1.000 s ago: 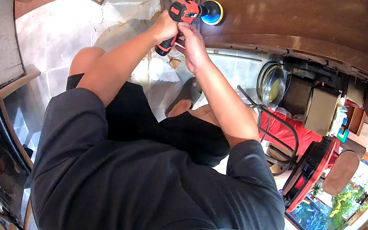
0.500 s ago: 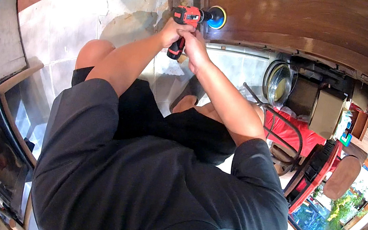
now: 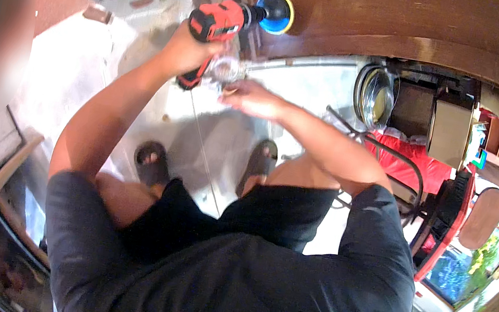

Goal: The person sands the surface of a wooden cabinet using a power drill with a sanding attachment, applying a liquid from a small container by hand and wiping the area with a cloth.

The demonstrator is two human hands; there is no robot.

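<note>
A red and black cordless drill point(image 3: 217, 20) carries a round pad point(image 3: 277, 13), blue and black with a yellow rim. My left hand point(image 3: 191, 52) is wrapped round the drill's grip. The pad's rim is at the face of a brown wooden panel point(image 3: 375, 19); whether it touches cannot be made out. Lower and to the right of the grip, my right hand point(image 3: 253, 100) is apart from the drill, its fingers drawn together. Beside those fingertips shows a blurred, clear, whitish round thing point(image 3: 224, 68); what the fingers hold is too smeared to name.
Pale floor tiles point(image 3: 191, 114) lie under my sandals. To the right stand a coiled clear hose point(image 3: 376, 98), a cardboard box point(image 3: 449, 133), a dark metal frame point(image 3: 419, 176) and red cloth point(image 3: 412, 159). A wood-edged dark panel point(image 3: 25, 212) is at lower left.
My right hand has come off the drill and moved down from it. My left hand still holds the drill, now further left in view. The view has shifted, showing both sandals.
</note>
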